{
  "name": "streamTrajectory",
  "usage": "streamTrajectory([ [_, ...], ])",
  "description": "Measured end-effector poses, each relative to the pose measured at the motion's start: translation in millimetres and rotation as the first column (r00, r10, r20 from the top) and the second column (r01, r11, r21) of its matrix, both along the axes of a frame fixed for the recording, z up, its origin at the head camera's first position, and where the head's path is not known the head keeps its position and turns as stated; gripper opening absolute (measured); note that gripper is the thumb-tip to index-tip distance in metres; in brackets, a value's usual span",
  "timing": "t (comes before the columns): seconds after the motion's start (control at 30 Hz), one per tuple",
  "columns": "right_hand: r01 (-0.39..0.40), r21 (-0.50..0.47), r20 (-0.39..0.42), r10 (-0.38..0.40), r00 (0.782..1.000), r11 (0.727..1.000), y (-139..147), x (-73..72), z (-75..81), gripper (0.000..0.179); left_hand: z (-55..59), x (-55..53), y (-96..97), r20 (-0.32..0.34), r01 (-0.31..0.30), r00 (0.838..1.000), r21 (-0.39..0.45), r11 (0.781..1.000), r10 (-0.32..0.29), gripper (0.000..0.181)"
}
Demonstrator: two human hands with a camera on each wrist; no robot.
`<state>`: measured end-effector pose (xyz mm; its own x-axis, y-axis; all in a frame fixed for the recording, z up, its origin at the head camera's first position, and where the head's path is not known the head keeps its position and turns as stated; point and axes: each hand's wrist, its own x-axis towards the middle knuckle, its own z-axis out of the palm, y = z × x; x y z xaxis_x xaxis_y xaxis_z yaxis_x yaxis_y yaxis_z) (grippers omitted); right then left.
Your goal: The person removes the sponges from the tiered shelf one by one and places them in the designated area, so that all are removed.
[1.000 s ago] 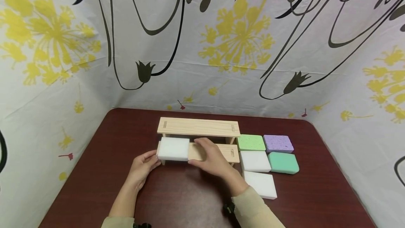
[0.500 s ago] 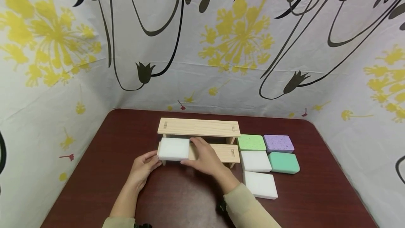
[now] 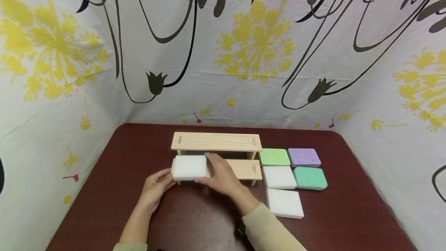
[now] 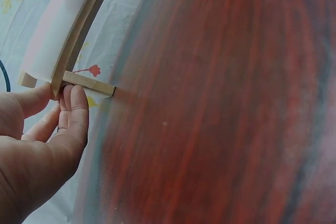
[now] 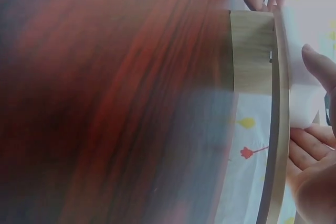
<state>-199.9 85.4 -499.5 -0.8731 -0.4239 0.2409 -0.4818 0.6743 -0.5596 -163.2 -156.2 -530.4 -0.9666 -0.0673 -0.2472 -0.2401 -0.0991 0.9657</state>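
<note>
A white sponge (image 3: 189, 167) lies flat on the left end of a low wooden shelf (image 3: 245, 169), the nearer of two. My right hand (image 3: 224, 179) grips this sponge at its right end, thumb at the front edge and fingers toward the back. With my left hand (image 3: 155, 191) I pinch the shelf's left end. In the left wrist view, the thumb is at the board's end and the fingertips are below it, close to the shelf's leg (image 4: 89, 82). The right wrist view shows my right thumb (image 5: 317, 66) against the sponge's side.
Behind stands a second wooden shelf (image 3: 216, 141). Just right of the shelves lie a light green sponge (image 3: 274, 157), a purple sponge (image 3: 304, 157), a teal sponge (image 3: 310, 178) and two white sponges (image 3: 279, 177), all on the dark red table (image 3: 348, 212). Patterned cloth (image 3: 195, 61) hangs around.
My right hand has slid left along the front shelf, from bare wood to the white sponge's right end. My left hand has stayed at the shelf's left end. The head view has shifted slightly.
</note>
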Motion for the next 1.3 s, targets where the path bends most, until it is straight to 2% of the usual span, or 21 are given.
streamTrajectory([
  [0.27,-0.014,-0.024,0.015,0.015,1.000,1.000,16,13.4,6.0,0.090,-1.0,1.2,-0.7,0.002,-0.019,1.000,0.026,0.999,0.019,0.042],
  [0.53,-0.023,-0.090,-0.023,0.021,1.000,0.996,43,23.1,21.1,0.086,1.4,-0.7,-0.2,-0.010,-0.027,1.000,0.048,0.998,0.028,0.040],
  [0.87,0.011,-0.105,-0.044,-0.016,0.999,0.994,85,44.4,23.5,0.084,-1.9,2.8,-1.4,0.005,0.000,1.000,0.012,1.000,0.000,0.042],
  [1.0,0.021,-0.114,-0.063,-0.029,0.998,0.993,103,49.9,22.6,0.084,-2.4,2.7,-1.6,0.011,-0.007,1.000,-0.004,1.000,0.007,0.041],
  [1.3,0.074,-0.102,-0.051,-0.080,0.996,0.992,144,59.3,23.1,0.086,-1.2,2.0,0.1,0.006,0.002,1.000,0.008,1.000,-0.002,0.042],
])
